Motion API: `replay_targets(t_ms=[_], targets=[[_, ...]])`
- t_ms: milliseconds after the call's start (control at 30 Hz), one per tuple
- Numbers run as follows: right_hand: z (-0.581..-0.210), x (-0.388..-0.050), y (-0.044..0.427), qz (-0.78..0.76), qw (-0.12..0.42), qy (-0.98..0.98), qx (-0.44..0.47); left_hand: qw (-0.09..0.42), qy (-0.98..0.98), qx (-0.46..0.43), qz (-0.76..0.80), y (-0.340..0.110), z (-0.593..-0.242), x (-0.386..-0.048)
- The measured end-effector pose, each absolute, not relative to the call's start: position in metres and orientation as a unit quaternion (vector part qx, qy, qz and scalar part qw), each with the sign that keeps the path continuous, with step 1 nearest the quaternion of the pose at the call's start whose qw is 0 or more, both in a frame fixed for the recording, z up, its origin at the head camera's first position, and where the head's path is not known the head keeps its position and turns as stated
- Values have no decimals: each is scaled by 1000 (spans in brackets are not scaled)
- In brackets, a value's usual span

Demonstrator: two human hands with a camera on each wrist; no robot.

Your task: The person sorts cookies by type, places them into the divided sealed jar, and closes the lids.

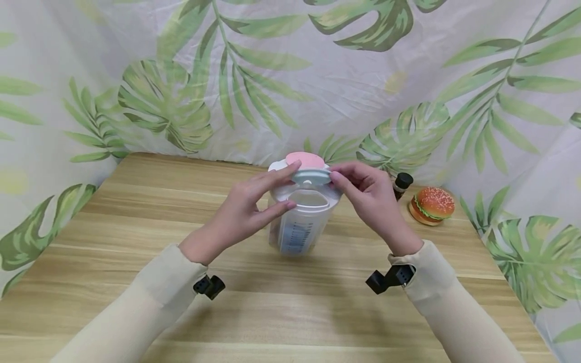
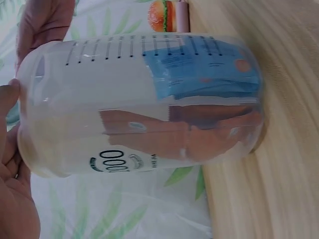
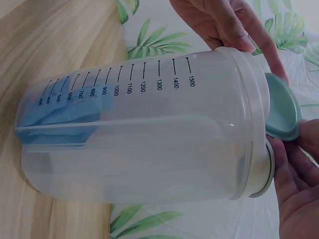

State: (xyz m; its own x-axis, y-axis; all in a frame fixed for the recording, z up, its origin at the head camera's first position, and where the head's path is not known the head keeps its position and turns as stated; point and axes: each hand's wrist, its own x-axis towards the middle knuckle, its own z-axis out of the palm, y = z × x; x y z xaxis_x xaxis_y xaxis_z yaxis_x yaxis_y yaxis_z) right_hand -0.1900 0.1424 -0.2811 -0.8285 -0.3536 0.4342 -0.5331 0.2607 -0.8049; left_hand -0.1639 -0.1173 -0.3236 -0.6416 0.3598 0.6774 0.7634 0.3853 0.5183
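A translucent storage canister (image 1: pixel 297 229) with a measuring scale stands upright on the table, its inside divided. Blue packets (image 2: pixel 207 72) lie low in one compartment and brown-orange packets (image 2: pixel 149 132) in another. On its top, a pale green flap lid (image 1: pixel 312 176) is tipped up behind an uncovered oval opening; a pink lid (image 1: pixel 305 160) lies behind it. My right hand (image 1: pixel 367 194) pinches the green lid's right edge between thumb and fingers. My left hand (image 1: pixel 247 204) spreads across the left side, a forefinger against the green lid and the thumb by the opening's rim.
To the right, behind my right hand, stands a small dark bottle (image 1: pixel 401 184) with a black cap. Beside it sits a toy hamburger (image 1: pixel 432 205). The wooden table (image 1: pixel 181 302) meets a leaf-patterned cloth (image 1: pixel 272 75) at the back and sides.
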Motion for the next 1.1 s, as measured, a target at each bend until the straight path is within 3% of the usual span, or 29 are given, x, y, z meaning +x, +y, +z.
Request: replay_targets(t_ms=[367,633,833,1100], targets=[[-281,-191,150,517,45,-790,327,212,-816,-308,-442,-112,-309,-164],[-283,-189,157,498,31,-783,372,204,-815,-328,-433,-116,-309,-168],[-285,-187,159,473,44,-775,418,173,-822,-336,-426,-122,-310,-168],[-290,-187,159,430,95,-769,463,173,-815,-356,-422,-123,-313,-169]])
